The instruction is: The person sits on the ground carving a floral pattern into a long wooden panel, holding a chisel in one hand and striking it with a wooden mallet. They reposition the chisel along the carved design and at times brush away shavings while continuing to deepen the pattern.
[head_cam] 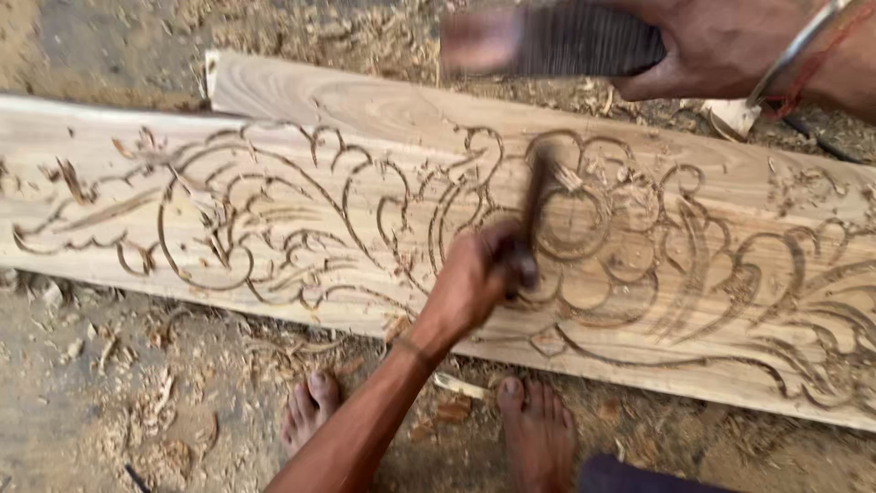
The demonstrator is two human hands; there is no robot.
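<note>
Carving scrollwork into a long plank (301, 100) lying on the ground among shavings (164, 402). Left hand (474, 278) wrapped shut around a chisel (534, 205), its edge set in a cut near the plank's middle, a little toward the near edge. Right hand (721, 46) raised past the far edge, fingers closed on a dark mallet (557, 41), blurred.

Best done with the chisel tilted along the drawn curve, not across the grain. Light, even blows, so the edge follows the groove without jumping. Worth clearing loose chips from the line. Bare feet (538, 429) just beside the near edge: better kept back from any slip.
</note>
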